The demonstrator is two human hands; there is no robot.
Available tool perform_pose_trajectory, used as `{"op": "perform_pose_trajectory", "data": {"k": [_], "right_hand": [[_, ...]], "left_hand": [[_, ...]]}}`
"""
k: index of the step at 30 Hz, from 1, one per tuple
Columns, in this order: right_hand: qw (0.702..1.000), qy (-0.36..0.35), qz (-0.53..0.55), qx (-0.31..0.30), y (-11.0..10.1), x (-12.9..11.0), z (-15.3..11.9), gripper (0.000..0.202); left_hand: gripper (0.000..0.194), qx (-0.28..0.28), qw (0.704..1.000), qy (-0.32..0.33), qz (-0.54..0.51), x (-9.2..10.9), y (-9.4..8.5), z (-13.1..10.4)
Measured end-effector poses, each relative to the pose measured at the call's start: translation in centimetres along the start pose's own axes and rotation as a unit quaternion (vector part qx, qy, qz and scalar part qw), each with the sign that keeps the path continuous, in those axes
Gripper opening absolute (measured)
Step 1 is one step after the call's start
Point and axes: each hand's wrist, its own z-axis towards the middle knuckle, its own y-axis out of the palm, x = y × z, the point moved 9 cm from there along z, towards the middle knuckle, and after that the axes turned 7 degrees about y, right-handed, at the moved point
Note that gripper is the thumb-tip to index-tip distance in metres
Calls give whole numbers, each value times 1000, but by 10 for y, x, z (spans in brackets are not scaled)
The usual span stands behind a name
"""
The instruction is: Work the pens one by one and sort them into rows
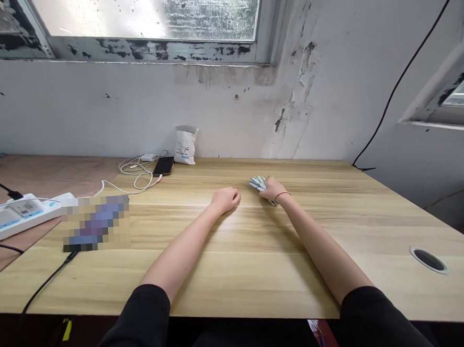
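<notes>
A bundle of slim pens [258,183], pale blue, white and greenish, is gripped in my right hand [273,189] just above or on the wooden desk [238,267]. The pens' ends stick out to the left of the fingers and a little below the palm. A thin red string circles that wrist. To the left, my left hand [225,199] rests on the desktop, its fingers curled into a loose fist with nothing showing in them. A gap of bare wood separates this fist from the pens.
A white packet [185,145] stands against the wall beside a dark phone [163,166] and coiled white cable [135,169]. At left lie a blurred-out device [96,223] on a black cable and a white power strip [30,214]. A round grommet [428,260] sits at right.
</notes>
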Motion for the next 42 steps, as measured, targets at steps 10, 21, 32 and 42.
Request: {"op": "perform_pose_trajectory", "data": {"k": [10,21,32,42], "right_hand": [[916,-93,323,-220,36,-59,-41,8],[820,-85,477,-306,52,-91,-94,17],[894,-9,385,-229,37,-49,-92,17],[960,-65,213,-169,25,-41,-87,38]], "left_hand": [[58,34,978,-53,-201,-2,-6,-3],[52,31,897,-167,-409,-27,3,-55],[32,54,991,29,-119,26,-18,-59],[47,37,995,18,-94,35,-9,-60]]}}
